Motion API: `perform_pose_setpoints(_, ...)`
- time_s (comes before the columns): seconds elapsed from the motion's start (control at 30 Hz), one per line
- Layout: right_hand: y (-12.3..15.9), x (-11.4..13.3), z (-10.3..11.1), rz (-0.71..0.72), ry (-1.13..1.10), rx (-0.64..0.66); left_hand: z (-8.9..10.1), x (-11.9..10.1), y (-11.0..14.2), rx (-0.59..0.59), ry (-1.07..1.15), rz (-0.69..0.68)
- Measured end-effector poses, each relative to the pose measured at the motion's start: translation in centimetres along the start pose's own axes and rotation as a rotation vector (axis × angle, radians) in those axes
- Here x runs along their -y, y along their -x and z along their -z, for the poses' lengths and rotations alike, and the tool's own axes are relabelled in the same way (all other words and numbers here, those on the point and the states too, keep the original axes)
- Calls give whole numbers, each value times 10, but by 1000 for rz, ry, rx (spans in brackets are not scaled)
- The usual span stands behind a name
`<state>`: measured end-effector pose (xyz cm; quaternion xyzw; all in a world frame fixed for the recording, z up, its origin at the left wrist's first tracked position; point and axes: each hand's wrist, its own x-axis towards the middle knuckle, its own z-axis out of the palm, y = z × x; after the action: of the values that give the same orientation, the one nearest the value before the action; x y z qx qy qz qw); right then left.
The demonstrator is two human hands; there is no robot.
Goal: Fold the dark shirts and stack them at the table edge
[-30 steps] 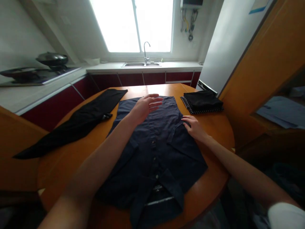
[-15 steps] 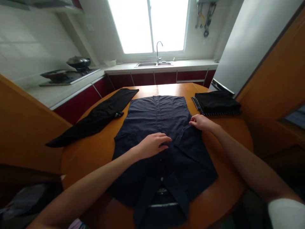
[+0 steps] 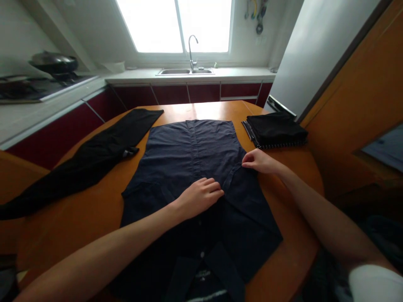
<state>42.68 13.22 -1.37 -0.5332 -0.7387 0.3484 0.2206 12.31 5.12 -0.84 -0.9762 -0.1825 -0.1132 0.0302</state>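
Note:
A dark navy button-up shirt (image 3: 176, 155) lies spread front up on the wooden table, its collar toward me and its hem toward the window. My left hand (image 3: 201, 195) rests over the middle of it, thumb and fingers closed together on the cloth beside a folded strip of fabric. At the shirt's right edge, my right hand (image 3: 260, 161) pinches the fabric between thumb and fingers. Small pale buttons and part of a label show near the collar, which the bottom of the picture partly cuts off.
Black trousers or a similar long black garment (image 3: 103, 147) lie along the table's left side. Folded black cloth (image 3: 277, 129) sits at the right rear of the round-edged wooden table (image 3: 292, 176). Beyond are a sink (image 3: 185, 71), a stove with a wok (image 3: 54, 63) and a tall grey panel (image 3: 317, 54).
My left hand has lowered and its fingers have closed at the shirt. My right hand keeps its pinch at the right edge. The whole view has shifted to the right.

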Motion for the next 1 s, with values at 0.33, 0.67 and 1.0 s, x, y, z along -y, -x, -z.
perform_pose_setpoints(0.33,1,0,-9,72,138,-115,7,0,0,-3,113,14)
perform_pose_setpoints(0.67,1,10,-25,154,251,-402,1,-1,1,15,321,18)
perform_pose_setpoints(1.0,2,19,-66,21,583,-254,-2,0,2,150,355,50)
